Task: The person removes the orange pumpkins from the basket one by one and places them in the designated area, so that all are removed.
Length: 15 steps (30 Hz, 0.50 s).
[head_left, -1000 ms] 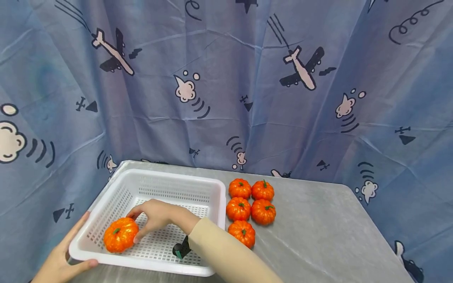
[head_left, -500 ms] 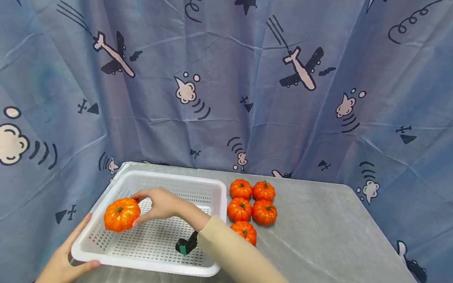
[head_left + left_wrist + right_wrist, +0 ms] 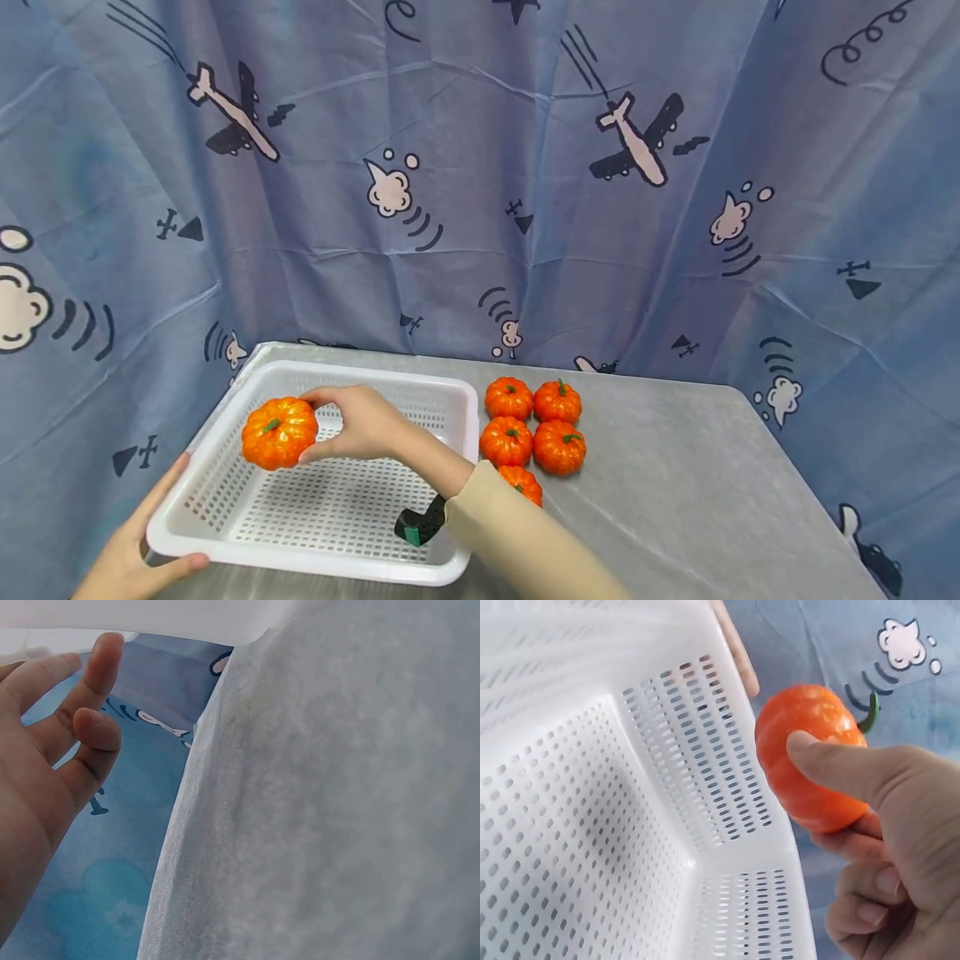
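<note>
My right hand (image 3: 362,423) pinches an orange toy pumpkin (image 3: 280,432) with a green stem, thumb on one side and fingers on the other. In the head view the pumpkin is over the left part of a white perforated plastic basket (image 3: 330,568), above its floor. The right wrist view shows the thumb pressed on the side of the held pumpkin (image 3: 808,784). My left hand (image 3: 135,546) holds the basket's near left corner, its thumb at the front rim and its fingers along the left side. From below, the left hand (image 3: 56,739) shows bent fingers near the basket's underside.
Several orange pumpkins (image 3: 557,447) stand close together on the grey table (image 3: 690,483), right of the basket. A black wrist device (image 3: 420,523) hangs under my right wrist. A blue patterned curtain (image 3: 465,167) rises behind the table.
The right hand has lifted the pumpkin from the basket's floor and carried it up and slightly right. The left hand has stayed at the basket's corner.
</note>
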### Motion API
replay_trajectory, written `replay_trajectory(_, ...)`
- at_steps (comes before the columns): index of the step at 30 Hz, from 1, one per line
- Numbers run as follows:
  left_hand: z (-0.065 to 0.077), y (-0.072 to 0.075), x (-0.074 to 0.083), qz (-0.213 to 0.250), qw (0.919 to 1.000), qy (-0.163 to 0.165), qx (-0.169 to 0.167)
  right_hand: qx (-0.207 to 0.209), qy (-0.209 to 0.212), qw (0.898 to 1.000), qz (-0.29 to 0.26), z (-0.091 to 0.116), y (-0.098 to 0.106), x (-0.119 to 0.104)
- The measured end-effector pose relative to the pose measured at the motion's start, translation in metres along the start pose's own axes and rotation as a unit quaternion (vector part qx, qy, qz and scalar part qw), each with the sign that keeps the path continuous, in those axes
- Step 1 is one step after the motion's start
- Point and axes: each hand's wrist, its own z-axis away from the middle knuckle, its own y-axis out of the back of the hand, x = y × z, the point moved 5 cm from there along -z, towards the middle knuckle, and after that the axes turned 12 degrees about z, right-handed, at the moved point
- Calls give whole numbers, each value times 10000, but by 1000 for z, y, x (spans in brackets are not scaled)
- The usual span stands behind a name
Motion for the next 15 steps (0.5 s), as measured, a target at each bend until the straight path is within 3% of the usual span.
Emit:
replay_trajectory(9, -1, 1, -1, -37, 9986, 518, -95, 387, -162, 9986, -307, 31, 27, -2)
replay_trajectory(15, -1, 1, -2, -87, 9994, 334, -37, 515, -406, 9963, -551, 54, 30, 5)
